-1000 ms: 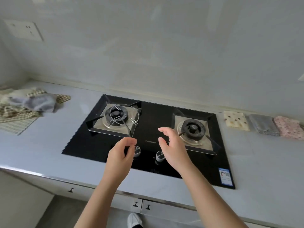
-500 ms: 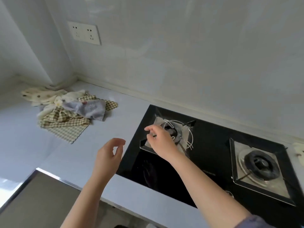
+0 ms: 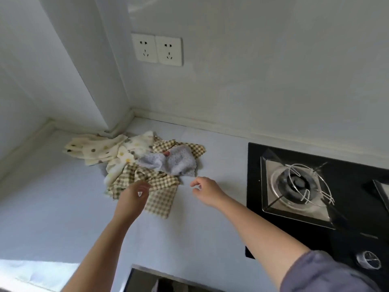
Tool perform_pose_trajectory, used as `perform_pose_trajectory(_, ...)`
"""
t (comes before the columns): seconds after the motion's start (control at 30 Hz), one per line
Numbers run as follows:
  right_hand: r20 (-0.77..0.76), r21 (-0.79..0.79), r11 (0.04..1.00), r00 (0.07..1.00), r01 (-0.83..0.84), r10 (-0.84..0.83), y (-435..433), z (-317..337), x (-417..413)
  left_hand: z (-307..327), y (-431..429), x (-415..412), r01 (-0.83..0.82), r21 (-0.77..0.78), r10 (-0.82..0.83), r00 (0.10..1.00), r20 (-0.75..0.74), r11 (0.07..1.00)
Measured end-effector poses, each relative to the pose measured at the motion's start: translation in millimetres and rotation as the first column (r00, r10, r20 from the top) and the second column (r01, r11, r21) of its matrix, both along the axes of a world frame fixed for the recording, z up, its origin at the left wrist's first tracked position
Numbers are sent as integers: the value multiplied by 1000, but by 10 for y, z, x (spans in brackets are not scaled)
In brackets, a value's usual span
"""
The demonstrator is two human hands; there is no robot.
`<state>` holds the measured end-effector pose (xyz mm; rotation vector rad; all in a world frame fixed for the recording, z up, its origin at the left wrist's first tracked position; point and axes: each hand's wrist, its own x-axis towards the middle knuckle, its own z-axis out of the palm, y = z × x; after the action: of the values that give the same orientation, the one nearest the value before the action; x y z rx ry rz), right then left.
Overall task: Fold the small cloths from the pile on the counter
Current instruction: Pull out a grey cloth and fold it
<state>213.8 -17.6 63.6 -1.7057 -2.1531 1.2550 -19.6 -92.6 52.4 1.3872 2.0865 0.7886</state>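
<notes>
A pile of small cloths lies in the counter's back left corner. It holds a brown checked cloth (image 3: 162, 199) in front, a grey cloth (image 3: 179, 163) on top and cream spotted cloths (image 3: 94, 150) to the left. My left hand (image 3: 134, 197) hovers over the checked cloth, fingers loosely extended, with the fingertips at its rumpled fold. My right hand (image 3: 207, 190) hangs just right of the pile, below the grey cloth's corner, fingers loosely curled and holding nothing.
A black gas hob (image 3: 357, 228) with a steel burner (image 3: 296, 184) and a knob (image 3: 368, 260) fills the counter's right side. The pale counter (image 3: 200, 232) runs to a front edge near my forearms. Two wall sockets (image 3: 156, 49) sit above the pile.
My view swung left from the hob to the pile. Both hands moved left and forward, from over the hob to the cloths, the left one now over the checked cloth.
</notes>
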Motion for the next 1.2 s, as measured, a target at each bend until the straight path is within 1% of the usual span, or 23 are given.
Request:
perform_pose_trajectory(0.13, 22, 1, 1000, 1000, 19, -19, 169, 8, -427, -68, 414, -546, -19, 2, 19, 999, -47, 1000)
perform_pose_trajectory(0.27, 94, 115, 992, 995, -46, 35, 407, 20, -838, -65, 879, -895, -42, -9, 41, 992, -122, 999)
perform_pose_trajectory(0.3, 102, 136, 989, 994, -55, 41, 456, 11, -922, -67, 966, -918, 1, -31, -6, 990, -144, 1000)
perform_pose_trajectory(0.33, 110, 139, 988, 993, -62, 46, 499, -6, -987, -58, 1039, -911, 93, -45, -99, 980, -173, 995)
perform_pose_trajectory(0.37, 126, 122, 990, 990, -72, 57, 541, -40, -1033, -68, 1097, -882, 217, -62, -225, 952, -208, 974)
perform_pose_trajectory(0.4, 157, 85, 992, 985, -90, 76, 566, -83, -1058, -91, 1135, -832, 337, -95, -350, 902, -253, 937)
perform_pose_trajectory(0.43, 199, 39, 992, 974, -118, 108, 584, -144, -1064, -124, 1148, -774, 418, -141, -441, 846, -300, 897)
perform_pose_trajectory(0.47, 250, -3, 988, 957, -153, 149, 591, -210, -1055, -168, 1151, -726, 448, -199, -490, 801, -344, 872)
perform_pose_trajectory(0.5, 291, -21, 983, 940, -180, 179, 589, -277, -1037, -218, 1146, -689, 442, -241, -504, 770, -391, 864)
perform_pose_trajectory(0.53, 305, -17, 983, 935, -183, 180, 580, -336, -1013, -257, 1141, -662, 423, -250, -491, 756, -432, 871)
perform_pose_trajectory(0.57, 295, 5, 988, 944, -156, 148, 568, -374, -988, -281, 1130, -638, 409, -213, -461, 761, -457, 887)
perform_pose_trajectory(0.6, 275, 36, 993, 956, -112, 98, 558, -396, -959, -289, 1117, -615, 403, -137, -418, 781, -464, 905)
perform_pose_trajectory(0.67, 244, 91, 995, 970, -33, 10, 536, -401, -902, -272, 1079, -581, 413, 10, -367, 821, -438, 911)
perform_pose_trajectory(0.73, 174, 93, 994, 982, 60, -76, 508, -398, -846, -234, 1046, -556, 416, 134, -337, 856, -392, 900)
perform_pose_trajectory(0.83, 95, 87, 983, 981, 162, -170, 411, -391, -781, -142, 968, -453, 384, 233, -332, 914, -231, 894)
perform_pose_trajectory(0.9, 59, 105, 973, 975, 206, -213, 333, -393, -741, -141, 899, -370, 306, 203, -280, 949, -146, 930)
perform_pose_trajectory(0.97, 6, 118, 960, 966, 256, -258, 253, -373, -695, -159, 819, -296, 266, 158, -251, 962, -112, 951)
perform_pose_trajectory(1.07, -52, 128, 947, 955, 296, -292, 128, -349, -596, -122, 686, -192, 272, 88, -268, 962, -54, 958)
perform_pose_trajectory(1.13, -81, 126, 941, 949, 314, -306, 52, -337, -527, -81, 592, -126, 281, 88, -279, 960, -35, 956)
perform_pose_trajectory(1.2, -126, 113, 933, 936, 342, -328, 0, -306, -477, -51, 512, -67, 301, 108, -297, 954, -49, 948)
